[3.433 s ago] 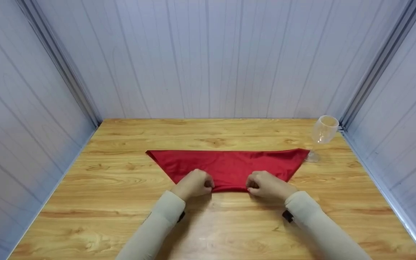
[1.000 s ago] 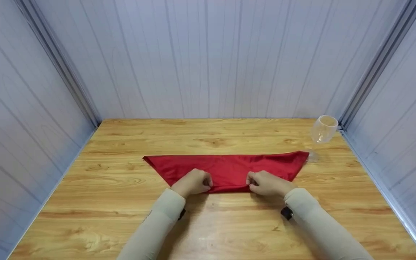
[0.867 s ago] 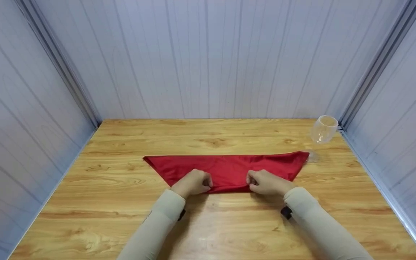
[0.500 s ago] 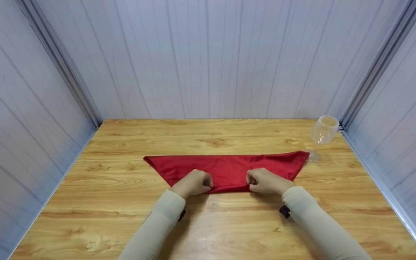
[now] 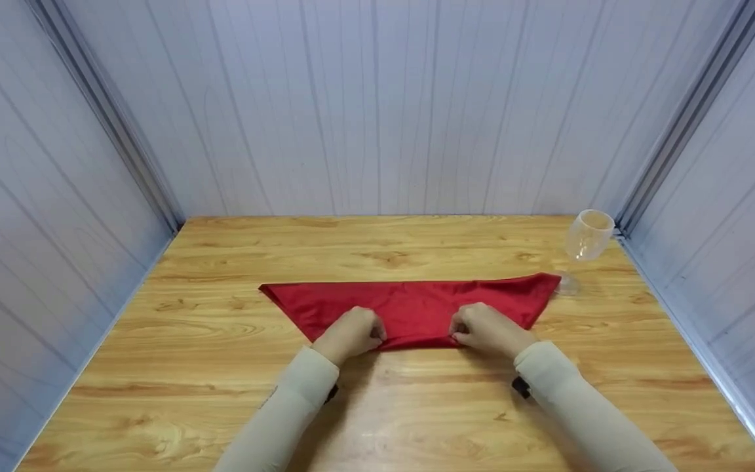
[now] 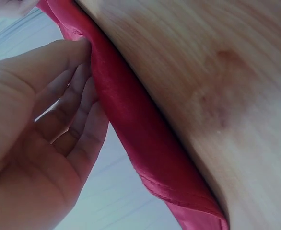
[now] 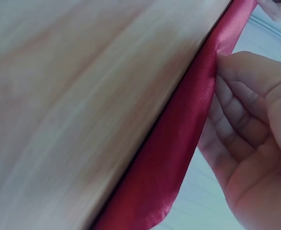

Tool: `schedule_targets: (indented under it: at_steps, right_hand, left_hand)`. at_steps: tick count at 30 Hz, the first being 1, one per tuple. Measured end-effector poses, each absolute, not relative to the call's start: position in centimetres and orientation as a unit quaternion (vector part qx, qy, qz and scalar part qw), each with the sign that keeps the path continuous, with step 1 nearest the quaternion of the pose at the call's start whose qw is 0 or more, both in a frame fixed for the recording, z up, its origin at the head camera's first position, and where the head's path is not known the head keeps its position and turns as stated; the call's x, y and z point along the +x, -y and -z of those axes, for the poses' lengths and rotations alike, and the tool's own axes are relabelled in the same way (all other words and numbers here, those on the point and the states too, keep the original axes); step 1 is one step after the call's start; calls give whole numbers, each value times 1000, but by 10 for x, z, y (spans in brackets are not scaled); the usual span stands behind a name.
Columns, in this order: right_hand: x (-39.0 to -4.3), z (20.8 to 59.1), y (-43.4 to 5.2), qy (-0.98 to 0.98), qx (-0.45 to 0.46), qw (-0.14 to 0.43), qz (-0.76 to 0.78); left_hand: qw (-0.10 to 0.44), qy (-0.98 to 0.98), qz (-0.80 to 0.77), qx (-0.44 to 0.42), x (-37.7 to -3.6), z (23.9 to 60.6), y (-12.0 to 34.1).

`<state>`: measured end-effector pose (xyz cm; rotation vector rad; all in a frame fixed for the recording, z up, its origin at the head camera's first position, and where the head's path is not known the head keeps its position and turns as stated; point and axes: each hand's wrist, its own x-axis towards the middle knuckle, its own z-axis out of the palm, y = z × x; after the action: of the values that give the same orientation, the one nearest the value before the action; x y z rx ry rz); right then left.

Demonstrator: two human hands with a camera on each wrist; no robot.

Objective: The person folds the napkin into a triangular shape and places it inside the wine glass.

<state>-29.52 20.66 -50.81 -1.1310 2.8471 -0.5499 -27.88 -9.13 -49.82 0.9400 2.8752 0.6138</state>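
Head view first: I look down on a wood-grain worktop (image 5: 384,419), with a red cloth (image 5: 413,311) lying across its middle. From here the cloth makes a broad shape with slanted ends, its long edge on the far side and its shorter edge nearest the person. The left hand (image 5: 350,332) and the right hand (image 5: 487,328) are both at that near edge, well apart, with a stretch of cloth between them.

On the left wrist camera I see the left grip clamped on the cloth — thumb on one face of the edge, curled fingers against the other. The right wrist camera gives me much the same: the right grip is together on the cloth, thumb tip at the edge and fingers bent behind it. Close up, that near edge looks turned over into a soft roll.

Pale sleeves, the left sleeve (image 5: 279,410) and the right sleeve (image 5: 587,410), cover both forearms, and I can make out a small black object (image 5: 520,387) under the right cuff.

Toward the far right of the worktop a clear stemmed glass (image 5: 589,237) stands upright. The cloth's right corner overlaps its foot in my view — I cannot tell whether they touch. Pale panelled walls (image 5: 377,111) rise behind and on both sides.
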Motion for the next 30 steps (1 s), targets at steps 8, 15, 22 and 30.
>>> schedule_targets:
  at_steps: [8,15,22,30]
  right_hand:
    - [-291,506,-213,-910,-375,33,177]
    - [-283,504,-214,-914,-348,71,196]
    - [-272,501,-214,-918,-329,92,204]
    - [-269,501,-212,-921,-323,97,195]
  left_hand:
    - [23,-928,-200,312,-276,495,95]
    - [63,-929,-208,300,-271,494,96]
    - [54,-923,-205,320,-267,494,97]
    - [58,-919,-185,344,-266,494,99]
